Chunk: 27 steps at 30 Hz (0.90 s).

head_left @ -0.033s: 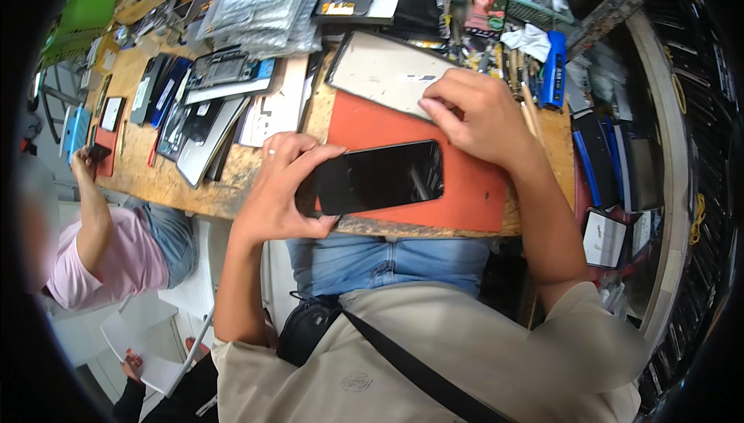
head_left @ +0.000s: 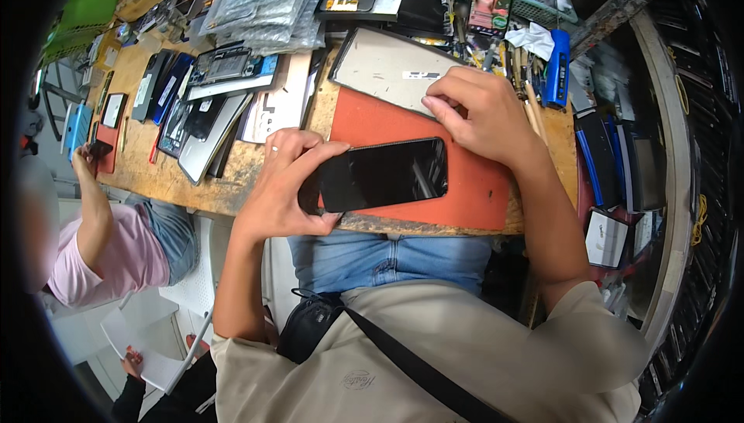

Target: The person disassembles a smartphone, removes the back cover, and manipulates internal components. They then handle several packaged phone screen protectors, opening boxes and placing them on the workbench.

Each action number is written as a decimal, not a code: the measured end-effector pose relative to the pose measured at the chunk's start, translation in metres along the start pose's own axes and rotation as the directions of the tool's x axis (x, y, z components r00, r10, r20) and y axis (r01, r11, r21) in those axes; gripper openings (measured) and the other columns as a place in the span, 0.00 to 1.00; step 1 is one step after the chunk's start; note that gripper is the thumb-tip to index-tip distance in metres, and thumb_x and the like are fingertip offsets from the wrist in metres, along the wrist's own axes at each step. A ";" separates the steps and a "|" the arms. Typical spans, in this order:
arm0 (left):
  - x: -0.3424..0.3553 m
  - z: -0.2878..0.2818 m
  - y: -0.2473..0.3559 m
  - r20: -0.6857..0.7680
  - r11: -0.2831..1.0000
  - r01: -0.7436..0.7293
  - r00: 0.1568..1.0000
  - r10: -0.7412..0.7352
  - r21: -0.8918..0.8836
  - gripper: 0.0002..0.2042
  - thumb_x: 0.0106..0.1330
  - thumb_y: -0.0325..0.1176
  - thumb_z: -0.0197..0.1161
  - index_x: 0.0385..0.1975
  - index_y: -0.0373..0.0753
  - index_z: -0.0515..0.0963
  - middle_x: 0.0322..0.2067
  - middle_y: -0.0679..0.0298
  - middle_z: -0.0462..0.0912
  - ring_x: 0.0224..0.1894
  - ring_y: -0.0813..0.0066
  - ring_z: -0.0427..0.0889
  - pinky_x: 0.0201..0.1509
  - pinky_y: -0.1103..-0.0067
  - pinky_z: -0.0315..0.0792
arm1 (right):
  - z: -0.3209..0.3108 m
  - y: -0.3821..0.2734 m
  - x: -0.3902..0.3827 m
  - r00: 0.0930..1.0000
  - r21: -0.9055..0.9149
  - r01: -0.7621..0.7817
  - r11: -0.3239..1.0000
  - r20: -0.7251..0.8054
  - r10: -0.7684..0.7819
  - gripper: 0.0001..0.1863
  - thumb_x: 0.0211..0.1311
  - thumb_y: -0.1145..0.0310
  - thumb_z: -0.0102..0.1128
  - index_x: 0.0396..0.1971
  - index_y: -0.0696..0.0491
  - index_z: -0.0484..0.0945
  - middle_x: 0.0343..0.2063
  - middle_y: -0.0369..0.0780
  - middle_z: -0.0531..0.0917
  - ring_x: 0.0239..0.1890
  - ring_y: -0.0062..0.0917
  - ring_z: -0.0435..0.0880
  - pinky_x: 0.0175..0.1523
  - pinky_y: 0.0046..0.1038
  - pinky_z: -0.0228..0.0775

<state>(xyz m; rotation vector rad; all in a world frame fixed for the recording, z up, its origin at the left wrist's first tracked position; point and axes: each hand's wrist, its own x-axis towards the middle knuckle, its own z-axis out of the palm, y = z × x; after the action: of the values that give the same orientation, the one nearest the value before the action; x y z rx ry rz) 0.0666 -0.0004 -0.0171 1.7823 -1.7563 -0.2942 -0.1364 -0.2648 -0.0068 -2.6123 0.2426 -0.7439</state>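
Glossy blk phone [head_left: 387, 173], rounded corners, on or just over matte orange mat [head_left: 480, 197]; L hand [head_left: 277, 183] grips its left end. R hand [head_left: 482, 117] curled by flat gray panel [head_left: 387, 70], can't tell if holding. Bare mat rt of phone; worn wood table [head_left: 209, 192] edge close below.

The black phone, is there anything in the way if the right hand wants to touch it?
Nothing visible is. Between the right hand and the black phone, only orange mat shows. The left hand holds the phone's left end, away from that side.
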 end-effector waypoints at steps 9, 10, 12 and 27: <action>0.001 0.000 -0.003 -0.014 0.997 -0.067 0.998 0.067 0.040 0.40 0.36 0.37 0.76 0.60 0.44 0.79 0.48 0.58 0.71 0.55 0.54 0.71 0.67 0.59 0.61 | 0.003 0.001 0.005 0.998 0.033 0.057 0.998 -0.002 -0.057 0.04 0.64 0.73 0.70 0.33 0.58 0.84 0.26 0.41 0.82 0.27 0.32 0.82 0.33 0.32 0.74; 0.001 0.001 -0.003 -0.022 0.997 -0.074 0.997 0.075 0.038 0.40 0.36 0.37 0.76 0.60 0.44 0.79 0.48 0.58 0.71 0.55 0.54 0.71 0.67 0.59 0.61 | 0.003 0.001 0.005 0.998 0.033 0.055 0.998 0.000 -0.055 0.04 0.64 0.73 0.70 0.33 0.58 0.84 0.26 0.41 0.82 0.27 0.32 0.82 0.33 0.32 0.73; 0.001 0.001 -0.004 -0.032 0.996 -0.081 0.996 0.082 0.033 0.40 0.36 0.37 0.76 0.60 0.44 0.79 0.47 0.58 0.71 0.55 0.53 0.71 0.67 0.59 0.61 | 0.004 0.001 0.005 0.998 0.033 0.056 0.998 -0.002 -0.056 0.04 0.64 0.73 0.70 0.33 0.58 0.84 0.26 0.41 0.82 0.27 0.32 0.82 0.33 0.32 0.73; 0.000 0.002 -0.002 -0.037 0.998 -0.041 0.998 0.043 0.054 0.39 0.33 0.37 0.77 0.56 0.39 0.79 0.45 0.56 0.69 0.52 0.53 0.69 0.64 0.62 0.63 | 0.006 -0.001 0.004 0.999 0.024 0.024 0.999 0.022 -0.025 0.06 0.64 0.67 0.68 0.31 0.54 0.84 0.28 0.40 0.84 0.34 0.38 0.86 0.40 0.39 0.77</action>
<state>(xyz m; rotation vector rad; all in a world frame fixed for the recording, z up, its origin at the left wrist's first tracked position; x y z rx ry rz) 0.0671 -0.0011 -0.0203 1.7737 -1.7877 -0.1965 -0.1296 -0.2629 -0.0094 -2.6038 0.1941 -0.7205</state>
